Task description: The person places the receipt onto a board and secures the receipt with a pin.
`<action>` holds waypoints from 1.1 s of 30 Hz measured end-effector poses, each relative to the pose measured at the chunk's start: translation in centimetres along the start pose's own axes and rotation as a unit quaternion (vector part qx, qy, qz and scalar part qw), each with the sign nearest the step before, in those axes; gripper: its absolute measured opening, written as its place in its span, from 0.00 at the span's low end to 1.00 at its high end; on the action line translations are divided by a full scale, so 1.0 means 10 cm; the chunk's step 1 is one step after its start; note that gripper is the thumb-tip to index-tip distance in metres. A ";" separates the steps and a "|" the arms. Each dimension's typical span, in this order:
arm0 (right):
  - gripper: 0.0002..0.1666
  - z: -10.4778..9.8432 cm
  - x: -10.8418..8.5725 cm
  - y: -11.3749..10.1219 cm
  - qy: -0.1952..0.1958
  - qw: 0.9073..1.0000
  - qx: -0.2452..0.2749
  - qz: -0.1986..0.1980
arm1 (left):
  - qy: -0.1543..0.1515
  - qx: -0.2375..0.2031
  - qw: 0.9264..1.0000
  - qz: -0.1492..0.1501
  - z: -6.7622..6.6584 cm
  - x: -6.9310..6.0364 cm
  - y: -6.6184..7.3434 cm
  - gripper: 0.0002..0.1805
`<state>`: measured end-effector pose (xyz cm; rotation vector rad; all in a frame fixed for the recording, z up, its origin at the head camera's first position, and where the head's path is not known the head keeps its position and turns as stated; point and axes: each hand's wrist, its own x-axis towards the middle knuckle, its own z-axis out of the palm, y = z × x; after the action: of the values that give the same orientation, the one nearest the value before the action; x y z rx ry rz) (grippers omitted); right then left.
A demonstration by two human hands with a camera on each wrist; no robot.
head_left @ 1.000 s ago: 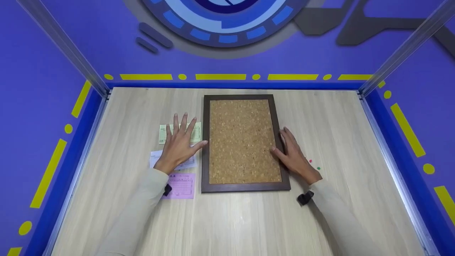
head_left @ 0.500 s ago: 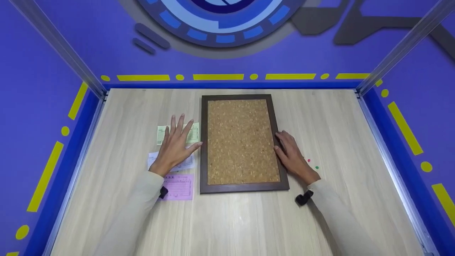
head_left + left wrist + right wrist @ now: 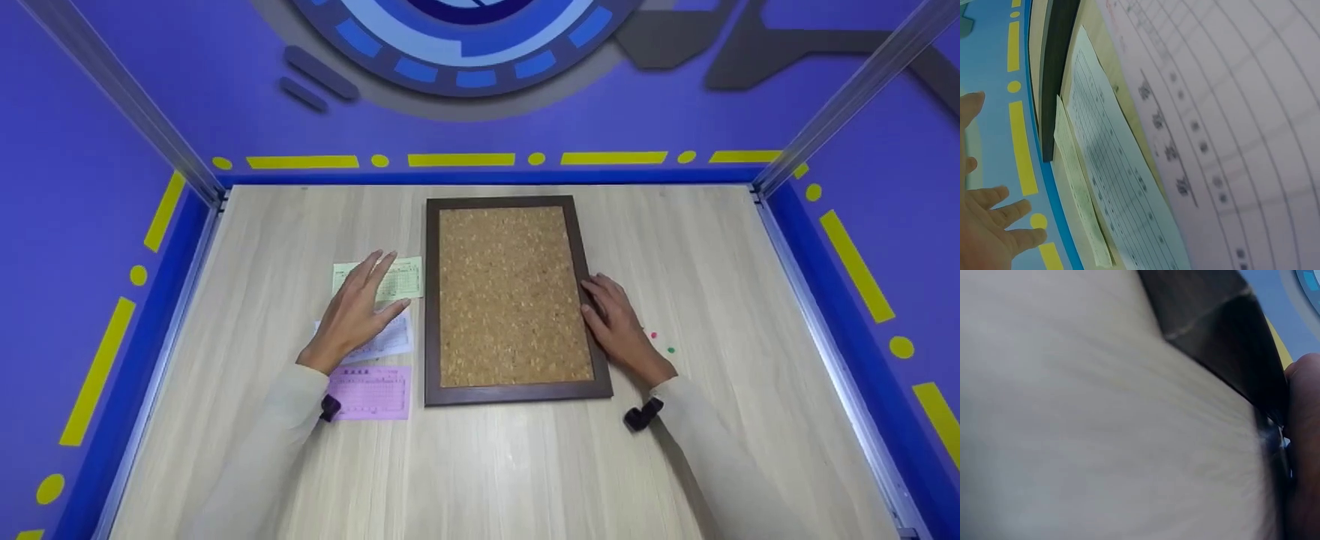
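Observation:
A cork board [image 3: 514, 300] in a dark brown frame [image 3: 517, 392] lies upright in the middle of the table. My left hand [image 3: 349, 319], fingers extended, is over the green slip [image 3: 405, 281] and white slip [image 3: 394, 339], holding nothing; a pink slip [image 3: 375, 394] lies below them. In the left wrist view, the hand [image 3: 994, 225] has its fingers spread beside the green slip [image 3: 1081, 197]. My right hand [image 3: 622, 326] rests its thumb and fingertips against the board's right edge, its fingers loosely bent. The right wrist view shows the frame corner [image 3: 1207, 315] close by.
A small red dot-like piece [image 3: 654, 335] and a green one [image 3: 671, 350] lie right of my right hand. The pale wooden table [image 3: 510, 472] is bounded by blue walls [image 3: 480, 139] at the back and sides, with metal posts at the rear corners.
My left hand has drawn back leftward from the board's edge, its fingers closer together. The right thumb has moved off the cork to the frame's edge, while the board looks unmoved.

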<state>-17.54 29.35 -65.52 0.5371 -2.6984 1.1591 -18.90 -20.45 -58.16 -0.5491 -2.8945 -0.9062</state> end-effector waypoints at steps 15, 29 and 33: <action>0.28 -0.01 0.00 0.02 0.003 1.000 0.005 0.011 | -0.009 -0.060 0.998 0.008 -0.09 -0.03 -0.13 0.42; 0.28 -0.01 0.01 0.01 0.004 1.000 0.004 0.003 | -0.001 -0.079 0.997 0.000 -0.11 -0.06 -0.27 0.35; 0.28 0.00 -0.01 0.01 0.007 1.000 0.001 0.004 | -0.005 -0.096 0.995 -0.019 -0.11 -0.04 -0.30 0.32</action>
<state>-17.47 29.46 -65.60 0.5178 -2.6904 1.1618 -19.62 -23.47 -58.92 -0.5143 -2.8524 -1.1978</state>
